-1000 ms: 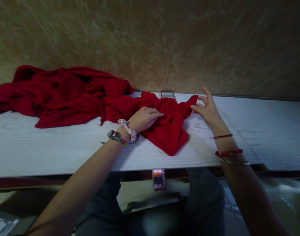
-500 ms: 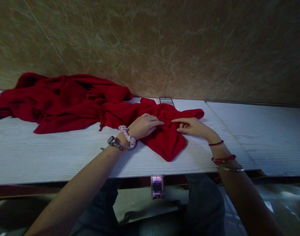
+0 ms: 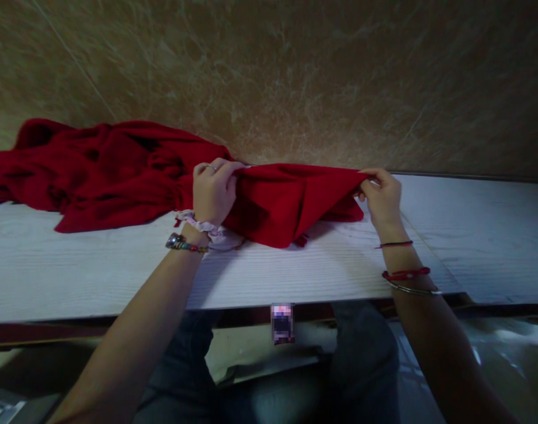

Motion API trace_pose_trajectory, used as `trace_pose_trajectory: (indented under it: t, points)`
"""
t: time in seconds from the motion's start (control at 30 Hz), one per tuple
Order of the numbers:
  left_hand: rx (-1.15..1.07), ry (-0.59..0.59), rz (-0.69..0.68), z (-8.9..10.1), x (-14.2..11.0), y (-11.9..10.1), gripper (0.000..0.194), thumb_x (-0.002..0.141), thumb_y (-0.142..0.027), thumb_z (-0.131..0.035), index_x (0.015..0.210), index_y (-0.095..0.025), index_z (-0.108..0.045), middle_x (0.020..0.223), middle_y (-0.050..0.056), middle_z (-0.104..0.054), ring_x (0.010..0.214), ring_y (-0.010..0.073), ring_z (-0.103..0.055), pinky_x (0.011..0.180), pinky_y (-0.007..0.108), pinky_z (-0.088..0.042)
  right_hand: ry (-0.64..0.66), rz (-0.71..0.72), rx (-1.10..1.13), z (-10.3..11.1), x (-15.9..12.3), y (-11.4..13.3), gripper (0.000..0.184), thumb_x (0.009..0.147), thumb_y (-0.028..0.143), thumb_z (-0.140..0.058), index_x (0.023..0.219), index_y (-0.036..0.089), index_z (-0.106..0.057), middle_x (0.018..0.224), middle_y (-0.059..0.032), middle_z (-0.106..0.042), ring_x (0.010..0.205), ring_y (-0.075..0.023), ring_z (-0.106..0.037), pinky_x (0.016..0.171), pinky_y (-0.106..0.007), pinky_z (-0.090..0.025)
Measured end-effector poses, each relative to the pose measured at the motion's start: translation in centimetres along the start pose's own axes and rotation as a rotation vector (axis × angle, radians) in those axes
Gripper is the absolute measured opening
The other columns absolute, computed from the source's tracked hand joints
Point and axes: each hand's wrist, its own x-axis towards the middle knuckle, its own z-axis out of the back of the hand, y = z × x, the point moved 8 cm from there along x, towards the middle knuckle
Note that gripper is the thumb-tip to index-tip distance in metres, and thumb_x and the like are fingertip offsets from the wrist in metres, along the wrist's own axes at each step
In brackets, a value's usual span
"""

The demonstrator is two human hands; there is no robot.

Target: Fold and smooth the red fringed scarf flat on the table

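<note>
A long red scarf (image 3: 269, 203) with tassels lies along the white wood-grain table (image 3: 119, 271), its larger part bunched up at the left. My left hand (image 3: 215, 191) pinches the scarf's upper edge near the middle; a ring, a scrunchie and beaded bracelets show on it. At the right end, my right hand (image 3: 381, 191) grips a corner between thumb and fingers. Between both hands the cloth is stretched and slightly raised, its lower part hanging onto the table in a fold. A few tassels peek out under the front edge.
A brown marble-patterned wall (image 3: 269, 82) rises right behind the table. The table's front edge runs just before my legs (image 3: 366, 353). A seam crosses the tabletop right of my right hand. Clear plastic sheeting (image 3: 507, 353) lies below at the right.
Both hands have moved apart and away from me, lifting and spreading the scarf's right part, which lay crumpled before. The phone behind the scarf is now hidden.
</note>
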Motion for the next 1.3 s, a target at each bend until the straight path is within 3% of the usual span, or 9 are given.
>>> trace_pose_trajectory:
  t: [0.07,0.13,0.27,0.43,0.57,0.7,0.9,1.07,1.3]
  points:
    - [-0.011,-0.023,0.054,0.5,0.0,0.5,0.026,0.083,-0.012,-0.037,0.097,-0.02,-0.057,0.093,0.004,-0.06,0.089,0.0174,-0.054,0.081,0.037,-0.04,-0.04,-0.02,0.009,0.4,0.3,-0.7,0.014,0.065,0.014,-0.049,0.073,0.021,-0.057,0.055,0.0036,-0.051,0.043,-0.0098,-0.048,0.039,-0.023,-0.034]
    - [-0.048,-0.045,0.052,0.7,-0.2,0.0,0.03,0.078,-0.008,-0.038,0.1,-0.02,-0.055,0.096,0.004,-0.058,0.092,0.0175,-0.052,0.081,0.036,-0.041,0.062,-0.051,-0.02,-0.5,0.3,-1.4,0.013,0.065,0.015,-0.049,0.073,0.021,-0.058,0.054,0.0032,-0.051,0.044,-0.0108,-0.049,0.04,-0.024,-0.036]
    - [-0.158,-0.085,-0.159,0.7,-1.0,-3.6,0.035,0.072,-0.006,-0.043,0.103,-0.017,-0.056,0.106,0.006,-0.051,0.101,0.0184,-0.046,0.089,0.037,-0.037,0.192,-0.03,-0.152,-2.1,-0.4,-1.9,0.019,0.07,0.016,-0.045,0.079,0.022,-0.061,0.06,0.0004,-0.054,0.054,-0.0151,-0.053,0.049,-0.031,-0.044]
    - [-0.282,0.352,-0.536,-3.2,-2.7,-8.4,0.032,0.081,-0.031,-0.049,0.111,-0.019,-0.053,0.108,0.006,-0.056,0.1,0.018,-0.05,0.089,0.036,-0.034,0.124,0.177,-0.3,-2.1,-0.9,0.7,0.021,0.073,0.017,-0.047,0.086,0.023,-0.062,0.085,-0.0046,-0.058,0.077,-0.0183,-0.055,0.068,-0.036,-0.048]
    - [-0.263,0.477,-0.546,-5.1,-3.2,-8.2,0.036,0.08,-0.033,-0.053,0.112,-0.017,-0.053,0.107,0.007,-0.059,0.098,0.0179,-0.052,0.085,0.032,-0.034,0.4,0.285,-0.292,-4.2,-2.3,2.6,0.019,0.075,0.026,-0.054,0.091,0.024,-0.063,0.095,-0.0059,-0.055,0.087,-0.02,-0.054,0.076,-0.038,-0.047]
    - [-0.235,0.445,-0.503,-5.2,-3.0,-7.6,0.025,0.083,-0.023,-0.049,0.106,-0.018,-0.057,0.093,0.005,-0.063,0.089,0.0157,-0.055,0.08,0.029,-0.035,0.693,0.416,-0.349,-6.4,-4.5,3.5,0.016,0.07,0.028,-0.063,0.086,0.025,-0.065,0.107,-0.0059,-0.05,0.105,-0.0232,-0.047,0.093,-0.043,-0.037]
    - [-0.22,0.347,-0.472,-4.4,-2.6,-7.3,0.023,0.086,-0.023,-0.045,0.102,-0.017,-0.059,0.088,0.005,-0.062,0.083,0.0157,-0.054,0.078,0.03,-0.036,0.817,0.45,-0.406,-7.5,-5.5,2.5,0.019,0.069,0.024,-0.064,0.087,0.021,-0.063,0.106,-0.008,-0.052,0.102,-0.0222,-0.048,0.092,-0.041,-0.038]
    - [-0.212,0.255,-0.393,-3.7,-2.0,-6.5,0.024,0.086,-0.022,-0.043,0.103,-0.017,-0.059,0.085,0.004,-0.061,0.083,0.0165,-0.053,0.078,0.031,-0.036,0.794,0.408,-0.413,-8.4,-5.6,1.5,0.047,0.064,0.01,-0.061,0.11,0.015,-0.054,0.108,-0.0095,-0.057,0.1,-0.0217,-0.052,0.088,-0.038,-0.041]
    - [-0.251,0.046,-0.225,-1.7,-1.2,-4.6,0.02,0.086,-0.021,-0.042,0.093,-0.017,-0.06,0.085,0.004,-0.058,0.081,0.0165,-0.052,0.074,0.031,-0.04,0.564,0.415,-0.303,-6.6,-4.0,3.1,0.015,0.071,0.011,-0.054,0.076,0.02,-0.064,0.076,-0.0015,-0.063,0.074,-0.0169,-0.058,0.071,-0.034,-0.045]
